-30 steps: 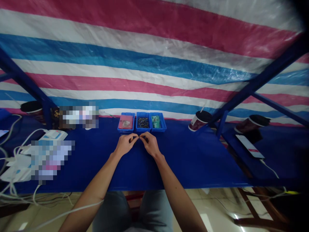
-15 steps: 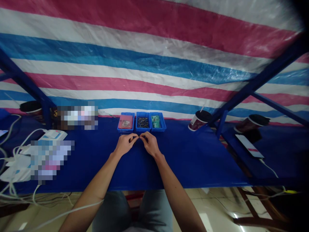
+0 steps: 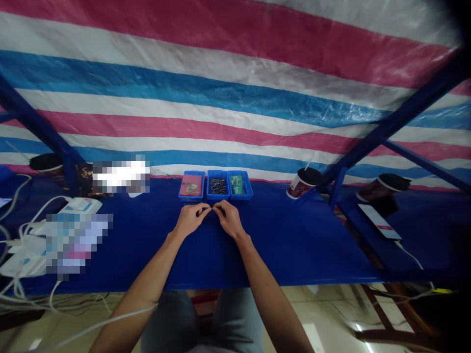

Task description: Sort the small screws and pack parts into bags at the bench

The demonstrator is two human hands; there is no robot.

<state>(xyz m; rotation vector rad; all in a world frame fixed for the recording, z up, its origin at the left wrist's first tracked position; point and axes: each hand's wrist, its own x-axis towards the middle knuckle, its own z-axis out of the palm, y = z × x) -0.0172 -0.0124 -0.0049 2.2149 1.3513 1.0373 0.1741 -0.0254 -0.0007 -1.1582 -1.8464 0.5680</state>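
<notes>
My left hand [image 3: 190, 218] and my right hand [image 3: 228, 216] meet fingertip to fingertip just above the blue table. Both are closed in a pinch. Something small and dark shows between the fingertips, too tiny to name. Right behind the hands stand three small blue bins in a row. A pink piece and a small clear packet lie in the left bin [image 3: 191, 198]. Many dark, thin metal pieces, like screws or nails, fill the middle bin [image 3: 218, 197]. Green pieces in clear wrapping lie in the right bin [image 3: 242, 197].
A lidded cup [image 3: 303, 183] with a straw stands at the back right, beside a blue frame post [image 3: 337, 189]. White power strips [image 3: 27, 255] and cables crowd the left side. Further right lie a phone [image 3: 379, 221] and a tilted cup [image 3: 382, 188]. A striped tarp [image 3: 221, 117] hangs behind.
Both hands keep the same pinch in the same place. The blurred patch at the back left looks brighter now.
</notes>
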